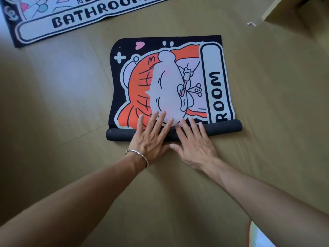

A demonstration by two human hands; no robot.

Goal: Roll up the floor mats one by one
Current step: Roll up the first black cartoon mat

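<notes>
1. Pale wooden floor (53,104) filled the view from above, with two printed floor mats lying on it.
2. The nearer mat (169,77), black with an orange cartoon figure and lettering, was partly rolled. A dark roll (227,127) ran across its near edge, and the rest lay flat beyond, stretching away from the person.
3. The left hand (151,138), a silver bracelet (138,155) at its wrist, and the right hand (194,141) rested side by side on the middle of the roll. Palms faced down and fingers were straight and spread, with the tips reaching onto the printed face. Neither hand curled round anything.
4. Both ends of the roll stuck out free on either side of the hands.
5. Doing this step well probably meant pushing forward with even pressure from both palms, keeping the roll tight and its ends square. Setting the hands wider apart would likely guard against skewing.
6. A second mat (71,20) lay flat at the far left, well apart and not yet rolled.
</notes>
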